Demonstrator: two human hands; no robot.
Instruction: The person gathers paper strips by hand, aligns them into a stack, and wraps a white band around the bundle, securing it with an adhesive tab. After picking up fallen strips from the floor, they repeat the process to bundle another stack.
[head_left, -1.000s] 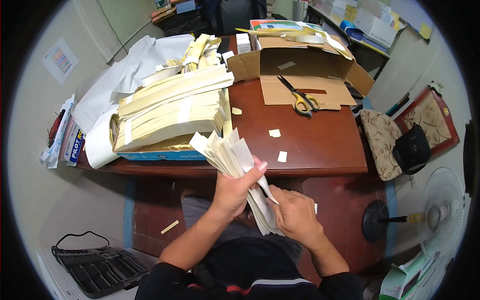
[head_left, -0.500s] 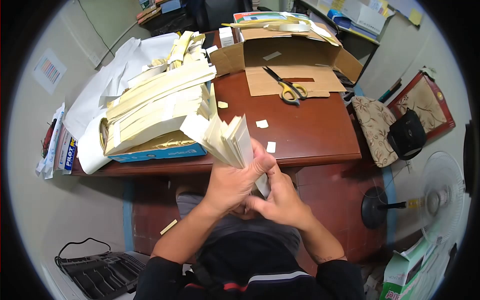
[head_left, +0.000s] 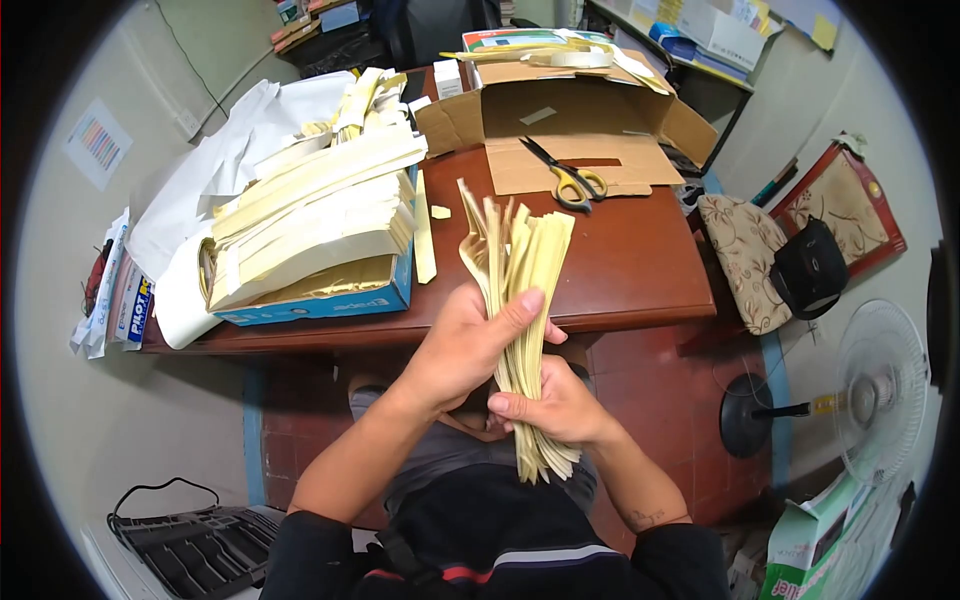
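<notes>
Left hand (head_left: 468, 345): closed round the middle of the bundle of paper strips (head_left: 520, 255), thumb across its front.
Right hand (head_left: 556, 405): gripping the bundle's lower end.
Bundle of paper strips: upright, fanned at the top, over the near edge of the counter (head_left: 640, 265).
Far side: scissors (head_left: 568, 182) on the cardboard box (head_left: 600, 120).
Left: stacked strips (head_left: 315, 205).
</notes>
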